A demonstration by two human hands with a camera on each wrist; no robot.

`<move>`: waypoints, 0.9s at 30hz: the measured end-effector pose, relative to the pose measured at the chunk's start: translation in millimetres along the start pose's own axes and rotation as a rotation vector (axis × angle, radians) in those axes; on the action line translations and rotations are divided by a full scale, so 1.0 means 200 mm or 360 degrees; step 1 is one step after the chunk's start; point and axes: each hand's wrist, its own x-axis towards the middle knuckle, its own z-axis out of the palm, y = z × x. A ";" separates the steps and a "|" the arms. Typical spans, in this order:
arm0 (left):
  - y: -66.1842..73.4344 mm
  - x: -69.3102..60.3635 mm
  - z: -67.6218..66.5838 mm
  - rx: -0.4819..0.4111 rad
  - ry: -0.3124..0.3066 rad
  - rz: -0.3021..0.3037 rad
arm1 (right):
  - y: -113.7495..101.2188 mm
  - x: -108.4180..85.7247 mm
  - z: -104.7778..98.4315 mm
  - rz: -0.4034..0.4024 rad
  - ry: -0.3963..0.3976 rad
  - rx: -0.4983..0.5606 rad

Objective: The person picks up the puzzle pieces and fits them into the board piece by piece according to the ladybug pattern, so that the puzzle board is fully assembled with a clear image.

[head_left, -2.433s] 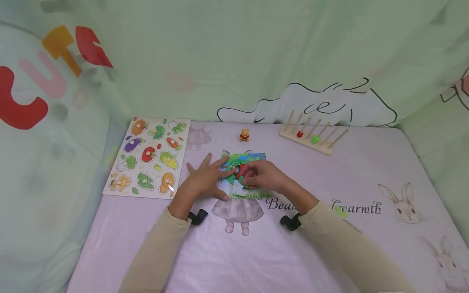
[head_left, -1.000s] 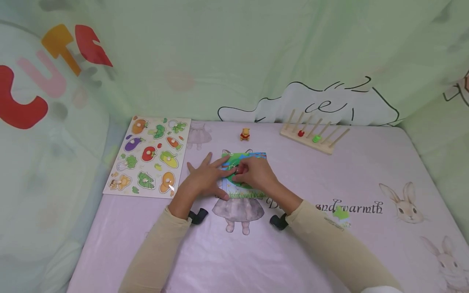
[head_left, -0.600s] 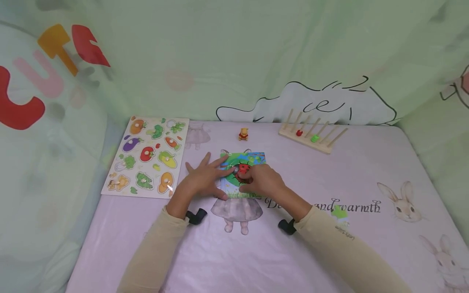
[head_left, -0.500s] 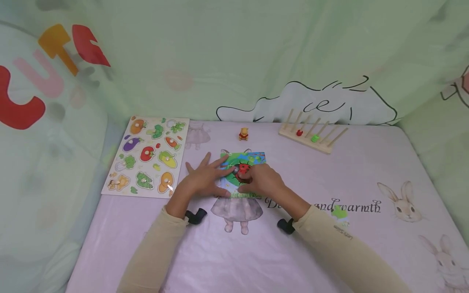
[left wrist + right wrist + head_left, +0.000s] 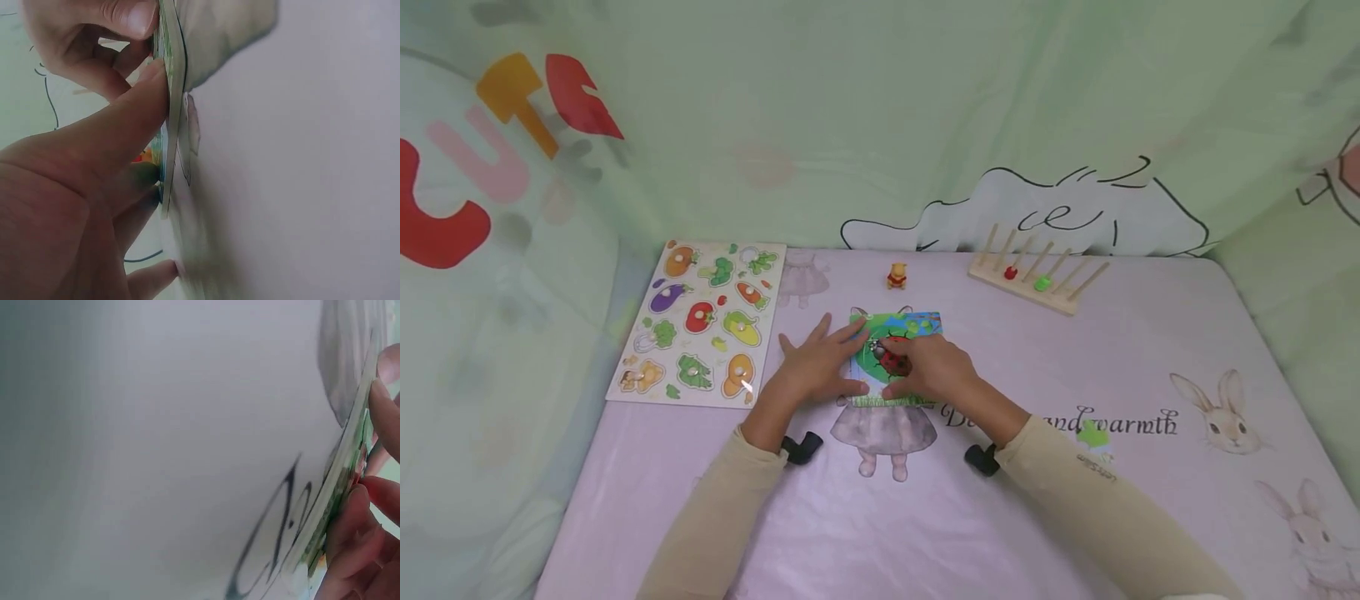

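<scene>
“CUT” on backdrop (tablecloth: “and warmth”)

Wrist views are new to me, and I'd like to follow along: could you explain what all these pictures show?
No machine here: these are a person's two bare hands. The head picture looks forward and down from a worn camera; each wrist picture is taken close up, from that wrist. On the table are a ladybug puzzle, a vegetable board, a toy bear, a wooden rack and a loose green piece. The left hand rests spread on the puzzle's edge; the right hand touches it at the ladybug. I see neither holding anything up.
</scene>
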 end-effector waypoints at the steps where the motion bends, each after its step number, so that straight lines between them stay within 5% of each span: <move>1: 0.00 0.00 0.00 -0.0001 -0.0003 -0.0005 | 0.00 0.00 0.00 0.0000 -0.0004 -0.0009; 16: -0.05 -0.01 0.00 -0.0062 -0.0015 0.0099 | -0.01 0.01 -0.01 -0.0003 -0.0030 0.0005; 27: -0.03 -0.01 -0.01 -0.0026 0.0002 0.0046 | 0.00 0.02 -0.01 0.0039 -0.0062 -0.0020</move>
